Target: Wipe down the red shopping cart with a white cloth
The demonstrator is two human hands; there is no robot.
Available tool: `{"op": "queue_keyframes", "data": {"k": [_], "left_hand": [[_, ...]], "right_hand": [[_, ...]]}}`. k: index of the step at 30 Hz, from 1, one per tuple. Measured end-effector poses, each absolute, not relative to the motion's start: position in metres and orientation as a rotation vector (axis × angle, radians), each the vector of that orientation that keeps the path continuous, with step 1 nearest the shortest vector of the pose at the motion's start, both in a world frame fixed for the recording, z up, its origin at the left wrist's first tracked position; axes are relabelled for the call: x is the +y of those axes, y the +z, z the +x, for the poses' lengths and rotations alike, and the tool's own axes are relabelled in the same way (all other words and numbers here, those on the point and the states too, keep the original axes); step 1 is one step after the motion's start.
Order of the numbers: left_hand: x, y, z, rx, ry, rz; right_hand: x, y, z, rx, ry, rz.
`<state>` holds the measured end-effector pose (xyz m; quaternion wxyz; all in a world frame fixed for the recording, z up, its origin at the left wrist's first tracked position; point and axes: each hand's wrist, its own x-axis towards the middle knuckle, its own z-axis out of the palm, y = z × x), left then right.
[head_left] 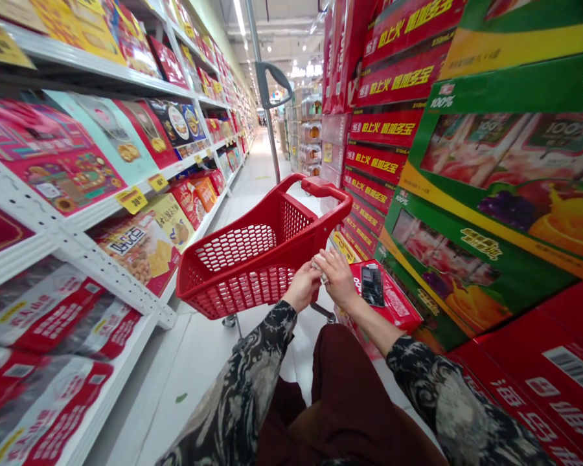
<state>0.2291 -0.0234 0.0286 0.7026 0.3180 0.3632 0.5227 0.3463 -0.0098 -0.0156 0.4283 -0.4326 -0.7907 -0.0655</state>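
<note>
My left hand [302, 286] and my right hand [339, 277] meet in front of me, fingers pinched together round a small pale crumpled thing [319, 268] that I cannot name. Both arms wear dark patterned sleeves. Just beyond the hands stands a red plastic shopping trolley [252, 259], its basket bare inside, with a red handle [328, 189] at the far end. A phone [372, 285] lies on a red carton [393, 304] to the right of my right hand.
White shelves [78, 239] with red and yellow boxed goods line the left. Stacked red and green drink cartons [466, 194] rise on the right. The pale aisle floor [265, 165] runs ahead, with a grey pole [267, 103] beyond the trolley.
</note>
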Motion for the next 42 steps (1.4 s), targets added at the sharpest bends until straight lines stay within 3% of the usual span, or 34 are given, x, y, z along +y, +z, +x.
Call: {"op": "queue_keyframes", "data": {"k": [4,11,18,25,29,33,38,42], "left_hand": [[-0.010,0.040,0.228,0.745,1.175,0.741],[-0.013,0.017,0.218,0.877,1.198,0.821],[-0.010,0.008,0.213,0.995,1.134,1.188],[-0.001,0.039,0.185,1.730,1.141,2.005],[0.007,0.048,0.166,2.045,0.774,2.177],[0.010,0.043,0.156,2.033,0.501,2.239],[0.009,0.036,0.153,2.053,0.462,2.339],[0.009,0.032,0.152,2.061,0.466,2.381]], "right_hand": [[-0.011,-0.005,0.339,-1.970,-0.137,-0.964],[-0.025,-0.018,0.319,-2.035,-0.099,-1.165],[0.000,-0.019,0.340,-2.044,-0.056,-1.014],[0.050,0.044,0.373,-1.834,-0.383,-1.145],[0.080,0.062,0.376,-1.752,-0.452,-1.236],[0.088,0.041,0.364,-1.855,-0.425,-1.189],[0.070,-0.004,0.352,-2.073,-0.382,-1.052],[0.061,-0.008,0.353,-2.093,-0.417,-1.016]]}}
